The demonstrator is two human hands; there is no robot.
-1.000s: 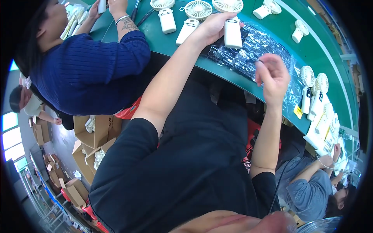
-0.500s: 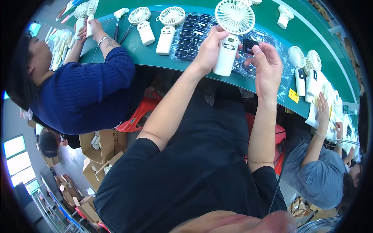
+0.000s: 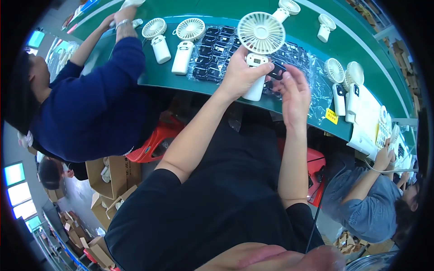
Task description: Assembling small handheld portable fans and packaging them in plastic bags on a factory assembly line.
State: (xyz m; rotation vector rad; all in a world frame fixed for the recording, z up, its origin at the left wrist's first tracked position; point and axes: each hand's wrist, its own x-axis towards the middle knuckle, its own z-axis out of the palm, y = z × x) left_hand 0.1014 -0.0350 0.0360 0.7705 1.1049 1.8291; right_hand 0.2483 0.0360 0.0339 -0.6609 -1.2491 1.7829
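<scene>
A white handheld fan [image 3: 255, 91] with a round grille stands upright in my left hand [image 3: 239, 76], whose fingers wrap its handle just below the head. My left thumb reaches across the handle's front to the edge of a small black cover plate [image 3: 277, 71]. That plate is pinched at its other end by the fingertips of my right hand [image 3: 296, 92], just right of the handle. Its near end is at the fan's handle; whether it touches cannot be made out. Behind both hands lie rows of similar black plates [image 3: 211, 52] in clear plastic.
White fans [image 3: 182, 56] lie on the green table [image 3: 162, 77] at left; two with black plates [image 3: 339, 99] lie at right by a yellow label [image 3: 332, 116]. Co-workers in a blue sweater [image 3: 86, 104] and a grey shirt [image 3: 361, 205] sit on either side. Red stools [image 3: 151, 147] stand below.
My right hand has brought the black cover plate left to the fan's handle, and my left thumb has moved onto its edge. The left co-worker's arms have reached farther across the table.
</scene>
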